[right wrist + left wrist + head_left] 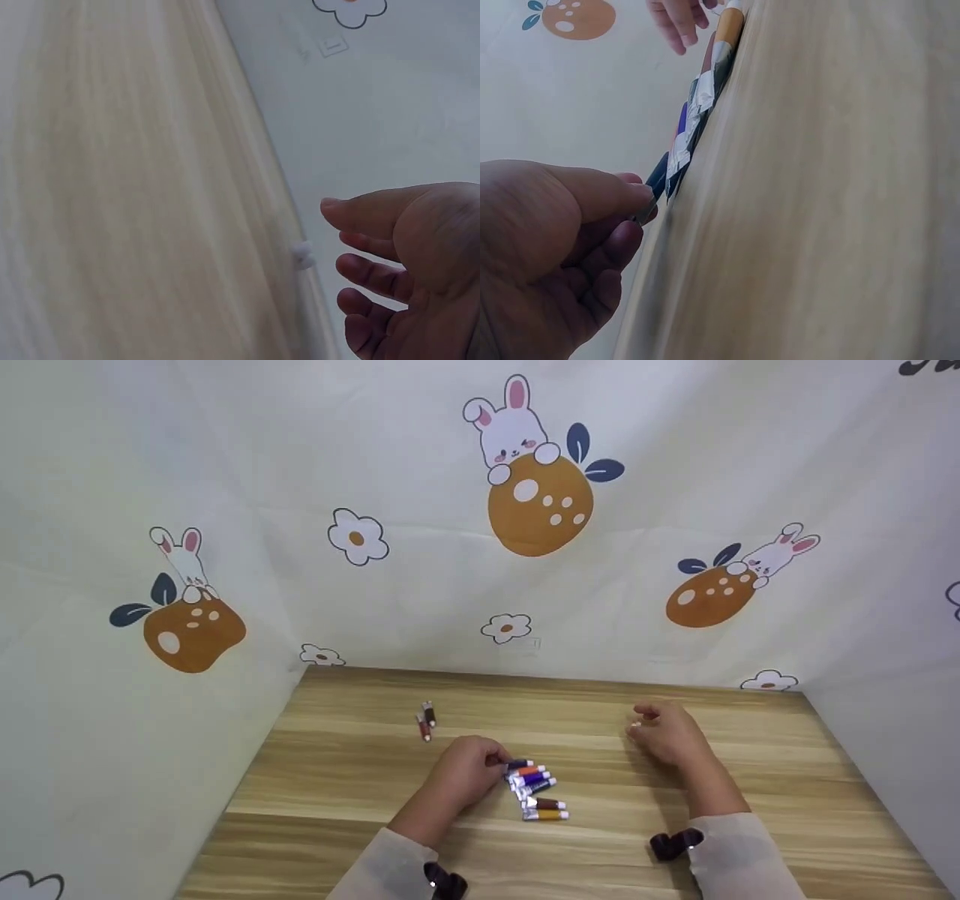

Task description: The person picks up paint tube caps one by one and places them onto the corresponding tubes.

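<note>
My left hand (466, 769) pinches a dark small paint tube (657, 178) between thumb and fingers, at the far end of a group of paint tubes with white caps. Beside it lie an orange tube (528, 771), a purple tube (534, 778) and a dark tube (538, 788), overlapping each other. Nearer me are a brown tube (550, 804) and a yellow tube (547, 815). Off to the right, my right hand (670, 735) is held with thumb and fingers apart, nothing between them. A small white object (302, 255) sits on the table close to its fingertips.
A dark brown tube (429, 714) and a red tube (424, 729) lie together at the back left of the wooden table (360, 780). Cloth walls (420, 600) printed with rabbits and flowers rise at the back and both sides.
</note>
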Demonstrator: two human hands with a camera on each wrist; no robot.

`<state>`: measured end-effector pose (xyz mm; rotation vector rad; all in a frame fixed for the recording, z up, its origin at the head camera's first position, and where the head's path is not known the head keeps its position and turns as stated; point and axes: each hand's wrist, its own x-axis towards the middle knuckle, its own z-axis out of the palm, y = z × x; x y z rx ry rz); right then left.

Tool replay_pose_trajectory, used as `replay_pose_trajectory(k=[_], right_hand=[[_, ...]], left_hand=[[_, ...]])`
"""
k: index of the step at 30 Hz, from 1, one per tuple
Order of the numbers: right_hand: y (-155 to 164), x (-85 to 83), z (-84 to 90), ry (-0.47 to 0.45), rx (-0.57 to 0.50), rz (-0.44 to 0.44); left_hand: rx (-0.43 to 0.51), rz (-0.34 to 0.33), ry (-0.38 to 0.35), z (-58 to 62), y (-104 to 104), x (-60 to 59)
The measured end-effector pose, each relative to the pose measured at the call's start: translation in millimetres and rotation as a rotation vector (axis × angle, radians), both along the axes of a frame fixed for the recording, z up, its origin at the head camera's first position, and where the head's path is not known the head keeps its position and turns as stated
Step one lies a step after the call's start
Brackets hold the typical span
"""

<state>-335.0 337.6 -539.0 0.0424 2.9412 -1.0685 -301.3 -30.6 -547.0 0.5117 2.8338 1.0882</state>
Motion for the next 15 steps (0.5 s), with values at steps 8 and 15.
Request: replay_pose_trajectory(k=[8, 15], right_hand=[[5.4, -2.9, -11.2, -0.019, 0.068, 0.020], [4.7, -3.0, -14.5, -0.022, 0.063, 0.006]], left_hand=[[-0.005, -0.004, -0.027, -1.9, 0.4, -0.4], [0.001, -0.015, -0.060, -1.5, 0.2, -0.3]])
